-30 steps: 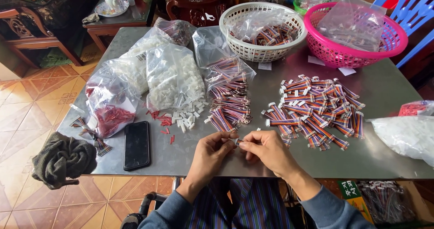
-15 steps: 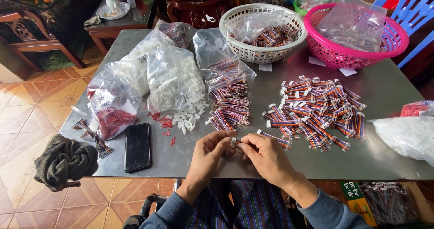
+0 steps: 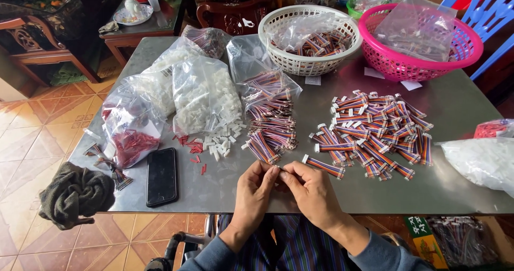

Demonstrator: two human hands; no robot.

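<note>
Steel worktop [image 3: 460, 115] over a tiled floor, both hands meeting at its near edge.
Head view: left hand [image 3: 256, 188] and right hand [image 3: 310, 192] have fingers [image 3: 270, 173] pinched narrow, tips touching around a small piece mostly hidden between them; what it is cannot be told. Just beyond lies a pile of striped cables [image 3: 270, 129], with a single cable [image 3: 324, 166] beside the right hand. A wider heap [image 3: 377, 132] lies right; a phone [image 3: 161, 175] lies left.
</note>
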